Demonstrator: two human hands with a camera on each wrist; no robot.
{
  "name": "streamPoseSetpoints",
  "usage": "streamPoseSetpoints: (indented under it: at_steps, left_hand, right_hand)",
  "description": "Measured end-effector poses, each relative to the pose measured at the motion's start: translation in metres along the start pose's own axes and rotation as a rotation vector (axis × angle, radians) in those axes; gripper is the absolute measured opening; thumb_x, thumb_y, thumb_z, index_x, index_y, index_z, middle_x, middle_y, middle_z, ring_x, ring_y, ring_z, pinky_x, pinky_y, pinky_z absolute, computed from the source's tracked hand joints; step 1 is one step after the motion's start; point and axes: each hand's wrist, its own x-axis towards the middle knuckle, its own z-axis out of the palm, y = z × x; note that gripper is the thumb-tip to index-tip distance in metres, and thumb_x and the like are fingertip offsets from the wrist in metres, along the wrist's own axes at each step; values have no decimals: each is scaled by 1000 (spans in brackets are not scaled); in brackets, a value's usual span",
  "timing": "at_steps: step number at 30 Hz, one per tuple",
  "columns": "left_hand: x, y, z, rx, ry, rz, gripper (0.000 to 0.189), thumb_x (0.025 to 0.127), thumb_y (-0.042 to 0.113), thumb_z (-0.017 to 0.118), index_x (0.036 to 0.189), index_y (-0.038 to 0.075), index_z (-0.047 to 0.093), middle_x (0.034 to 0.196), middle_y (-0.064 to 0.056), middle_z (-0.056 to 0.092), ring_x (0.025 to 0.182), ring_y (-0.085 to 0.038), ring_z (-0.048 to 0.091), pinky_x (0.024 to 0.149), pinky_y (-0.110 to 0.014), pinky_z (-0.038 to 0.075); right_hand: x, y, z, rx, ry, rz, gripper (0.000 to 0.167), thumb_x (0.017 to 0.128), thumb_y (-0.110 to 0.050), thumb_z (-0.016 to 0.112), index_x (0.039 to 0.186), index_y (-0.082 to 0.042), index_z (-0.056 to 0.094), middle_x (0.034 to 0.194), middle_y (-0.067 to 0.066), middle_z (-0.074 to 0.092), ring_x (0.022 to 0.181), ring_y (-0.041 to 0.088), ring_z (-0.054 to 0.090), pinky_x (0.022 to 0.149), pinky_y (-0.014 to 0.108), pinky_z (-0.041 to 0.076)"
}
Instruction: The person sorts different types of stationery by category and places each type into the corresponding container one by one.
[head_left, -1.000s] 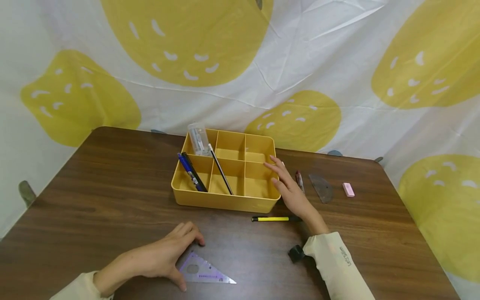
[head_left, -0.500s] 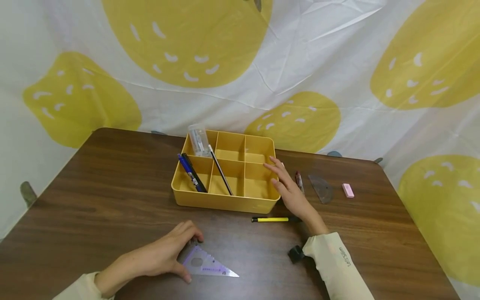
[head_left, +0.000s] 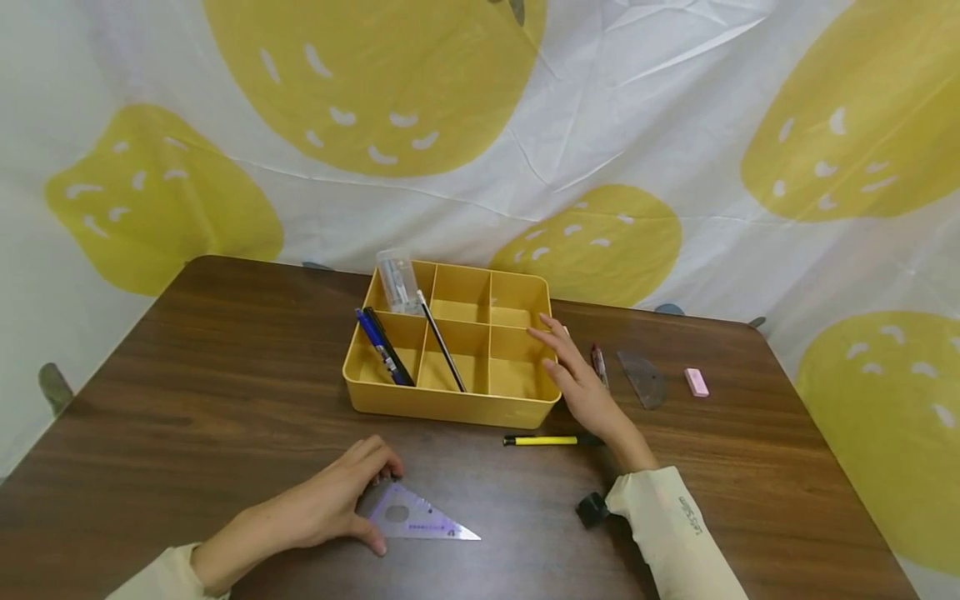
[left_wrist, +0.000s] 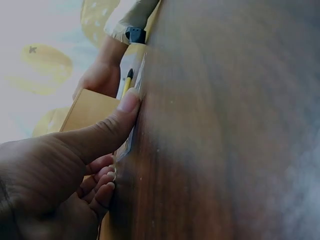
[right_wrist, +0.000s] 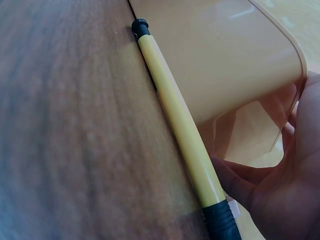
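My left hand holds a clear purple set square low over the table, thumb along one edge and fingers curled at the other. In the left wrist view the thumb presses near the set square's edge, seen almost edge-on. The right hand grips the right wall of a yellow divided organizer box, some fingers over the rim and others outside. Inside the box stand a blue pen, a black pen beside it, a pencil and a small clear case.
A yellow-and-black pen lies in front of the box, partly under the right forearm. To the right are a reddish pen, a clear protractor and a pink eraser. A patterned cloth hangs behind the table.
The left hand has closed further on the set square and shifted it slightly away from me and to the right. The right hand and the box have stayed in place.
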Motion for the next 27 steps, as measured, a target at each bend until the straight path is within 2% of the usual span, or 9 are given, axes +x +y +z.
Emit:
streamPoseSetpoints:
  at_steps: [7, 17, 23, 27]
  left_hand:
    - [0, 2, 0, 5, 17, 14, 68, 56, 45, 84, 107, 13, 52, 101, 8, 44, 94, -11, 44, 80, -26, 43]
    - [-1, 3, 0, 24, -13, 12, 62, 59, 45, 83, 101, 15, 49, 102, 9, 40, 96, -11, 39, 83, -29, 43]
    - [-1, 4, 0, 58, 6, 12, 69, 60, 46, 82, 110, 10, 50, 107, 6, 42, 100, -13, 42, 86, -32, 44]
    - [1, 5, -2, 91, 12, 3, 70, 57, 49, 82, 108, 11, 52, 105, 6, 43, 97, -13, 42, 84, -32, 45]
  right_hand:
    - [1, -1, 1, 9, 3, 0, 43, 101, 1, 33, 144, 6, 33, 157, 20, 7, 143, 28, -6, 108, 62, 8]
    - [0, 0, 1, 12, 6, 3, 43, 102, 1, 33, 144, 6, 33, 157, 16, 8, 144, 28, -5, 108, 61, 8]
    - [0, 0, 1, 6, 3, 8, 43, 102, 0, 33, 145, 4, 33, 157, 15, 8, 144, 25, -6, 109, 60, 7]
    - [0, 1, 0, 7, 0, 8, 43, 103, -2, 33, 145, 2, 33, 158, 15, 7, 144, 24, -6, 109, 60, 7]
